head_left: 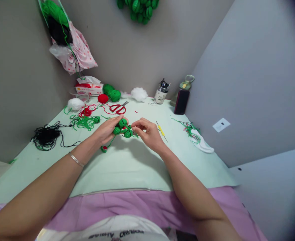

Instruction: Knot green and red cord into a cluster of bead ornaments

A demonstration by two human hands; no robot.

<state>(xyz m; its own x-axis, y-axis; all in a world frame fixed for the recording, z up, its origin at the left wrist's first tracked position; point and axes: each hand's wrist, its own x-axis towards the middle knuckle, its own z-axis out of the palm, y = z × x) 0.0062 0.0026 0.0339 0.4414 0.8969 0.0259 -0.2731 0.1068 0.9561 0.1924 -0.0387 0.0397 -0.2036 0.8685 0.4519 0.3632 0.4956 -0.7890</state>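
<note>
My left hand (109, 130) is closed around a cluster of small green crocheted balls (127, 133) with dark stripes and a bit of red and white among them. A green strand runs down from the cluster to a small red and green crocheted piece (104, 149). At the cluster's right side, my right hand (146, 131) is closed in a pinch. Whatever lies between its fingertips is too small to make out. A yellow-handled crochet hook (161, 130) lies on the table just right of my right hand. Red-handled scissors (117, 108) rest beyond my hands.
Black yarn (47, 135) and green yarn scraps (83, 123) lie at left. Along the back stand a tissue box (89, 88), green yarn balls (112, 93), white stuffing (139, 94), a cup of tools (161, 94) and a phone (182, 102) against a bottle (186, 83). Yarn ends (191, 129) lie at right.
</note>
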